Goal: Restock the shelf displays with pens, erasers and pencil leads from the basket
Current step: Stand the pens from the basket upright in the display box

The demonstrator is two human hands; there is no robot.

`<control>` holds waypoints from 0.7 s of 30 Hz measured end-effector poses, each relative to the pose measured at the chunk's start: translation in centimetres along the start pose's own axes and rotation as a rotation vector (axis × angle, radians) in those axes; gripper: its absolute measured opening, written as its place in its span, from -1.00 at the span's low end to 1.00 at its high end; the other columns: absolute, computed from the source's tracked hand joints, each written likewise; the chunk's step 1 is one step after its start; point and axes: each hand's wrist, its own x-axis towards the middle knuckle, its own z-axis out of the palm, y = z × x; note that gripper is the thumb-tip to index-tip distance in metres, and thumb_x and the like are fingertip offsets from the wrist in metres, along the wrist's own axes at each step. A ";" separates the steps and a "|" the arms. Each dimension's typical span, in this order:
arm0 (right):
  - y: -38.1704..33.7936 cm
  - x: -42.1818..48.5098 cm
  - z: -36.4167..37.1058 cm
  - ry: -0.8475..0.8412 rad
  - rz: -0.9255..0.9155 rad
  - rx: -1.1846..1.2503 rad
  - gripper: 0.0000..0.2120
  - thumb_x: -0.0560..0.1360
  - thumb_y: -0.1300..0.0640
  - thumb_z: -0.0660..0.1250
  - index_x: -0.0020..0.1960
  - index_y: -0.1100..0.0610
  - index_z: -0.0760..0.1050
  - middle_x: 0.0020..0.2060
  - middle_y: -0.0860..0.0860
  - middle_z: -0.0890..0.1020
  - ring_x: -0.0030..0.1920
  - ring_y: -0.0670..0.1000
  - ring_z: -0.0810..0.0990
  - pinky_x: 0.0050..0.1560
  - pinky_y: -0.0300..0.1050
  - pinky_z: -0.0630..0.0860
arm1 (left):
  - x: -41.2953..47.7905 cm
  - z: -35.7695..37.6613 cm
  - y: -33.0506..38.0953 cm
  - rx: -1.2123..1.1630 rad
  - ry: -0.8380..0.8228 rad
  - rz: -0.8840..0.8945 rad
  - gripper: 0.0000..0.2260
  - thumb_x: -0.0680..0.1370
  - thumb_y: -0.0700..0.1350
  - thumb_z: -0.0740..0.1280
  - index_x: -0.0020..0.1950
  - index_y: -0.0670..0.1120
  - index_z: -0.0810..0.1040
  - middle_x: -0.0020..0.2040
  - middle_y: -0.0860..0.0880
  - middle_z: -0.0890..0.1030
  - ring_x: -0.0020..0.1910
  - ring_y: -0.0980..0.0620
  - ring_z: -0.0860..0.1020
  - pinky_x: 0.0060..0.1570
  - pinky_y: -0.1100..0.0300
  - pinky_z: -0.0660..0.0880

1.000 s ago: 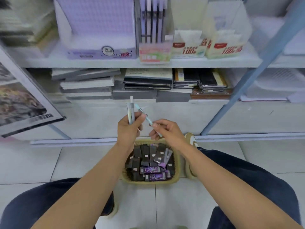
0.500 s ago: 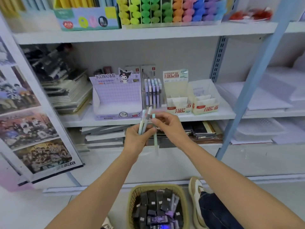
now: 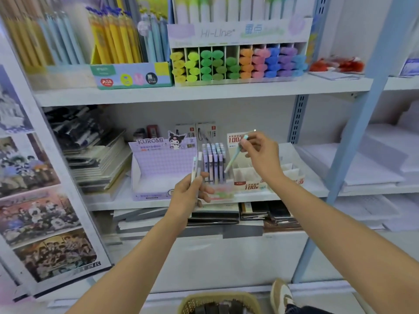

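My right hand (image 3: 260, 155) grips a mint-green pen (image 3: 234, 155), tip pointing down-left, just right of the pen display (image 3: 214, 164) on the middle shelf, which holds several purple and blue pens. My left hand (image 3: 188, 196) holds two pens (image 3: 196, 168) upright in front of that display. An empty purple Kuromi display box (image 3: 163, 164) stands left of it; white compartment boxes (image 3: 254, 175) stand to the right. The wicker basket (image 3: 217, 301) with dark packets sits on the floor at the bottom edge.
The top shelf (image 3: 204, 91) carries yellow and blue pens and a rack of coloured highlighters (image 3: 238, 64). Stacked notebooks (image 3: 95, 159) fill the left of the middle shelf. A blue slanted upright (image 3: 353, 141) rises at right. A poster panel (image 3: 40, 211) leans at left.
The view has tilted up from the basket to the shelves. My right hand drew one green pen away from the bunch and raised it to the display; my left hand rose with the other two.
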 end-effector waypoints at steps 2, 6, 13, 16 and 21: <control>1.0 0.2 0.7 -0.040 -0.007 -0.101 -0.92 0.53 0.18 0.36 0.02 0.14 0.56 -0.18 0.05 0.67 -0.14 0.00 0.66 -0.08 -0.06 0.63 | 0.4 -0.2 -0.1 0.016 -0.031 0.004 -0.77 0.68 -0.05 0.13 0.16 -0.06 0.56 -0.25 -0.09 0.66 -0.34 0.02 0.56 -0.35 0.22 0.51; 2.5 -0.1 1.9 -0.090 -0.026 -0.233 -0.87 0.53 0.17 0.37 0.06 0.15 0.58 -0.17 0.01 0.65 -0.13 -0.02 0.64 -0.02 -0.05 0.63 | 1.1 -0.6 -0.6 0.007 -0.045 -0.005 -0.76 0.67 -0.03 0.16 0.19 -0.04 0.57 -0.32 -0.09 0.58 -0.42 0.05 0.48 -0.41 0.22 0.47; 2.6 0.7 1.9 -0.210 -0.078 -0.326 -0.92 0.52 0.14 0.38 0.02 0.09 0.57 -0.22 -0.07 0.62 -0.21 -0.18 0.60 -0.07 -0.23 0.60 | 1.9 -1.5 -1.3 -0.007 -0.078 -0.035 -0.76 0.67 -0.01 0.16 0.23 0.03 0.57 -0.34 -0.06 0.49 -0.43 0.07 0.38 -0.44 0.24 0.34; 2.5 0.8 2.2 -0.241 -0.068 -0.316 -0.85 0.53 0.15 0.37 0.09 0.08 0.55 -0.20 -0.06 0.63 -0.19 -0.14 0.61 -0.07 -0.25 0.59 | 2.0 -1.7 -1.2 -0.025 -0.097 -0.045 -0.76 0.67 -0.02 0.16 0.25 0.02 0.56 -0.33 -0.06 0.49 -0.42 0.07 0.38 -0.42 0.22 0.33; 2.7 0.7 3.4 -0.174 -0.118 -0.380 -0.81 0.51 0.17 0.40 0.11 0.08 0.50 -0.12 -0.02 0.61 -0.12 -0.06 0.58 -0.06 -0.20 0.52 | 1.9 -1.8 -1.0 -0.057 -0.135 -0.064 -0.75 0.68 -0.09 0.12 0.26 -0.03 0.54 -0.30 -0.03 0.55 -0.40 0.09 0.41 -0.35 0.21 0.31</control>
